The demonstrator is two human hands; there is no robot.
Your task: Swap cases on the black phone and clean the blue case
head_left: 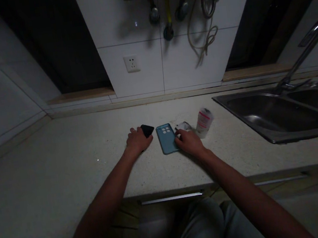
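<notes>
A teal phone case (167, 141) lies flat on the counter, its camera cutouts toward the wall. My right hand (190, 142) has its curled fingers closed at the case's right edge. To the left of the case, my left hand (138, 139) is wrapped over a black smartphone (148, 130). Only a dark corner of the phone shows past the fingers; the rest is hidden. Just beyond my right hand lies a crumpled white wrapper (183, 126), partly covered by it. A clear plastic cup (204, 123) with pink print stands beside that hand, slightly tilted in view.
The pale countertop (64, 160) runs along a tiled wall with a power socket (131, 64). A steel double sink (277, 116) with a faucet (296, 66) is set in at the right. Pipes (167, 19) hang on the wall, and a drawer handle (171, 198) sits below the front edge.
</notes>
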